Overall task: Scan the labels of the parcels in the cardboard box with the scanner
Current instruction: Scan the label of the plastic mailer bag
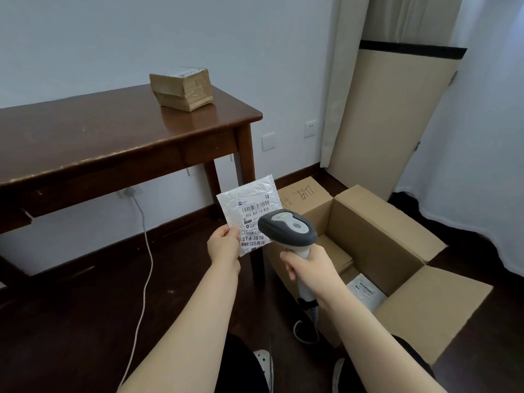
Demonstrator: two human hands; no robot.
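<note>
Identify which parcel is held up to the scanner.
The silver padded envelope, pinched in the left hand; the taped brown parcel sits on the table, others lie in the cardboard box.

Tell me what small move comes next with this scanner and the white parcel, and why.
Probably tilt the grey handheld scanner up slightly toward the barcode at the top of the white padded envelope's label. The right hand holds its head low, hiding the label's lower right, while the left hand pinches the envelope's lower left edge.
</note>
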